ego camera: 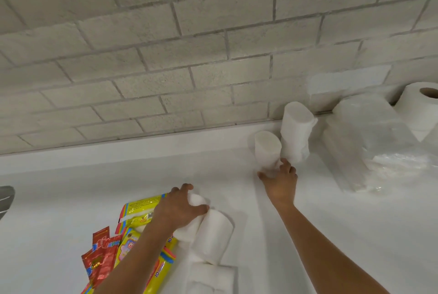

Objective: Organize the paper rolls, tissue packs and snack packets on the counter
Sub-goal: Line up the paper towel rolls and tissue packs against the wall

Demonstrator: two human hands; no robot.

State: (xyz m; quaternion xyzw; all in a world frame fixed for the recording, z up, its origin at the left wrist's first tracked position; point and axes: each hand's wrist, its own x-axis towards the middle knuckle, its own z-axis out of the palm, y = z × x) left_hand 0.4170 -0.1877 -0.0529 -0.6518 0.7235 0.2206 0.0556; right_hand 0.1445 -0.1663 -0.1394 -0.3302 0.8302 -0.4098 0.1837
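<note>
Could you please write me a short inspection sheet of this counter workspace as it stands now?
Surface: white counter, against a grey brick wall.
Job's things: upright paper rolls; lying rolls; yellow tissue packs; red snack packets.
Clutter: clear plastic wrap around wrapped rolls at right.
Hands: left hand grips a lying roll; right hand holds the short upright roll's base.
Cables: nothing seen.
Surroundings: grey object at the left edge, unidentifiable.
</note>
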